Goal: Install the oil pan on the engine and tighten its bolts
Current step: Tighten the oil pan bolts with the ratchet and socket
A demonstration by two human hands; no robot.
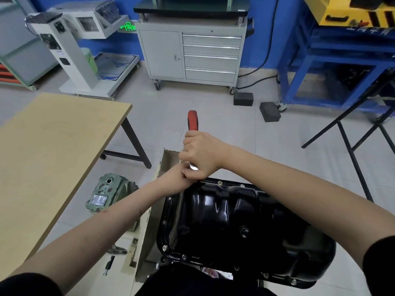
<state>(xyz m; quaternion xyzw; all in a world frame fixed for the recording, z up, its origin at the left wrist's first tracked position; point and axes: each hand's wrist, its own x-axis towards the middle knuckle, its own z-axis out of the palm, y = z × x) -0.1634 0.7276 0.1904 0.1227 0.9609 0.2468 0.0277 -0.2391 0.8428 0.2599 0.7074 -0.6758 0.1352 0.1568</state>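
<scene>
The glossy black oil pan (235, 210) lies on the engine in front of me, with several bolts (164, 248) seated along its flange. My right hand (201, 154) grips a ratchet wrench at the pan's far left corner. Its red handle (192, 120) points away from me, and a bit of its chrome shaft (194, 166) shows under my palm. My left hand (181, 170) reaches to the same corner and is almost wholly hidden beneath the right hand. Its fingers cannot be made out.
A cream metal stand plate (167, 159) rises at the pan's left side. A wooden table (53, 146) fills the left. On the floor are a green gearbox (109, 193), a loose bolt (109, 264) and two black blocks (269, 111). A grey tool cabinet (192, 56) stands behind.
</scene>
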